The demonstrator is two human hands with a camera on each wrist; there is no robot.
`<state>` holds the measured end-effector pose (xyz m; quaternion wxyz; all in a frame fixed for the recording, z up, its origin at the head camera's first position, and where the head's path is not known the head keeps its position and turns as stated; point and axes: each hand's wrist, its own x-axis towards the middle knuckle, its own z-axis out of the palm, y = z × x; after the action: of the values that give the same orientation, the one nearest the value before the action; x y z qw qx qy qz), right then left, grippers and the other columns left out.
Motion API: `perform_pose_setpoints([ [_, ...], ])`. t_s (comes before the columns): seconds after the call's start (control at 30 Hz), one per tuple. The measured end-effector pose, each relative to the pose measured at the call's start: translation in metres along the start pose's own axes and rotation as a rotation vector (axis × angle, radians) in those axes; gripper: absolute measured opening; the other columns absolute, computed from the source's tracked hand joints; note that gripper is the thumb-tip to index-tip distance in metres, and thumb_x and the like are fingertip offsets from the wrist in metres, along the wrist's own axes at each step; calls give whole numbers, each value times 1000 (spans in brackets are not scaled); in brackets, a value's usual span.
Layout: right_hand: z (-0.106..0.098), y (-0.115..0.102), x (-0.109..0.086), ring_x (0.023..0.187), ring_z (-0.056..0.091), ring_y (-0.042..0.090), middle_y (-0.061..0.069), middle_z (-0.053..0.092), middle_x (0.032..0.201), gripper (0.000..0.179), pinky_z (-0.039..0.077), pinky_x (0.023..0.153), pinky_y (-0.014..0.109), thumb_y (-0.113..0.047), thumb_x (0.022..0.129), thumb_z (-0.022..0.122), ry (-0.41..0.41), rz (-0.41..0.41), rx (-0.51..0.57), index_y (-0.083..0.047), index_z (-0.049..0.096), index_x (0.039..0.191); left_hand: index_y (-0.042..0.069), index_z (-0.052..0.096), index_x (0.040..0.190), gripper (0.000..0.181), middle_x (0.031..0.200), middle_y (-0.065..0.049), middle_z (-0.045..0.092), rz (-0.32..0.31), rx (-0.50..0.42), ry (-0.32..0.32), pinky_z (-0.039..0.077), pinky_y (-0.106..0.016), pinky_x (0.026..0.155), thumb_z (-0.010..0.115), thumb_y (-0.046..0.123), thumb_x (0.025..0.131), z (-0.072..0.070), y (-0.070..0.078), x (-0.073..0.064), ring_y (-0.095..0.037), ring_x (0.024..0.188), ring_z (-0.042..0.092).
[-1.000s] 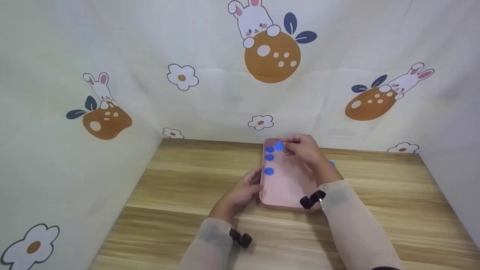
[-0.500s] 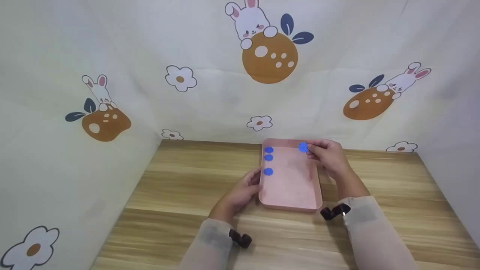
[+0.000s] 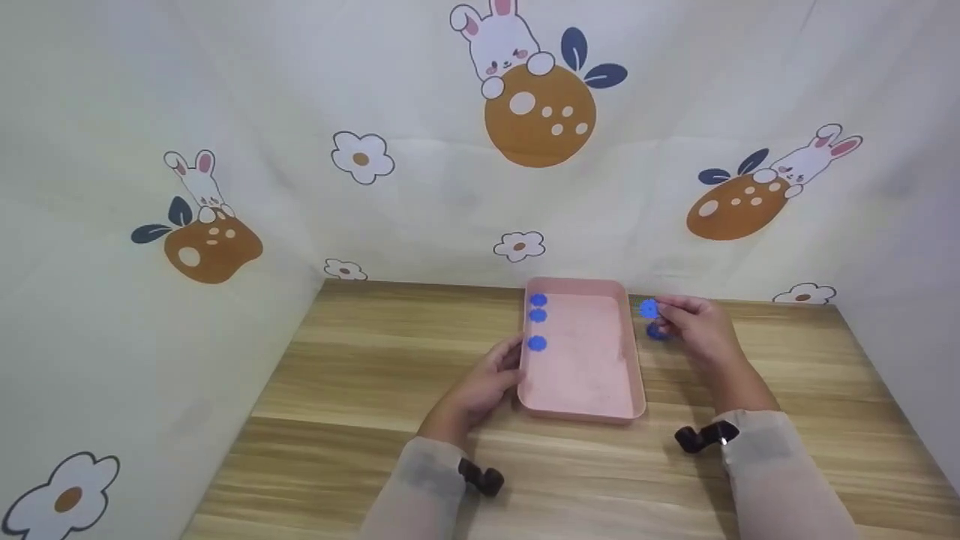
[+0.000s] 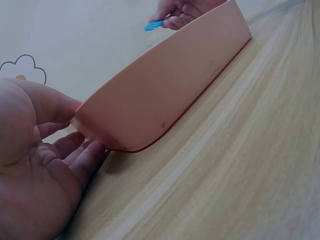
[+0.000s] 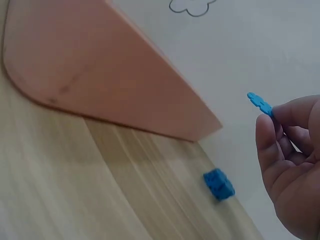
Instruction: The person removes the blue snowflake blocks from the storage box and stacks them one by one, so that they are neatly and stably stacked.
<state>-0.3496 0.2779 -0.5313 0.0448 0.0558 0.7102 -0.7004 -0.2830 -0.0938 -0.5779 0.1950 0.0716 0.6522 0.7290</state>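
My left hand (image 3: 489,379) holds the left wall of a shallow pink tray (image 3: 577,416), thumb at the rim and fingers low on the outer wall in the left wrist view. Between thumb and fingers of my right hand (image 3: 701,330) a thin blue disc (image 3: 648,308) with a scalloped edge is pinched, just past the tray's right side. Under it on the table is a blue stack (image 5: 219,184) of similar pieces, partly covered by the fingers in the head view. Three blue discs (image 3: 537,343) lie along the tray's left inner side.
The tray stands on a wood-grain table (image 3: 360,352), near its back edge. Behind and at both sides rises a pale cloth (image 3: 420,202) printed with rabbits, oranges and flowers. Dark wrist cameras (image 3: 480,477) sit on both sleeves.
Pinching the blue disc, my right hand has moved right, from above the tray's far left part to beyond its right wall. The blue stack has come into fuller view. My left hand stays put.
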Motion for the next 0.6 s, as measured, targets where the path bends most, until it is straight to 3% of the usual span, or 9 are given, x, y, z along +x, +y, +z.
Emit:
perform_pose_setpoints([
  [0.33,-25,21,4,82,69,6,-7,76,89,32,64,77,21,-18,104,71,24,39,-29,2,73,129,11,30,169,68,178,-13,29,-10,14,4,22,-51,137,48,-4,105,1,2,-1,-31,168,22],
  [0.6,-27,34,8,81,70,5,-9,77,87,37,63,74,19,-19,104,70,36,46,-118,4,69,134,3,27,169,68,177,-19,27,26,-5,-11,20,-51,138,47,-6,104,2,3,-3,-35,168,20],
])
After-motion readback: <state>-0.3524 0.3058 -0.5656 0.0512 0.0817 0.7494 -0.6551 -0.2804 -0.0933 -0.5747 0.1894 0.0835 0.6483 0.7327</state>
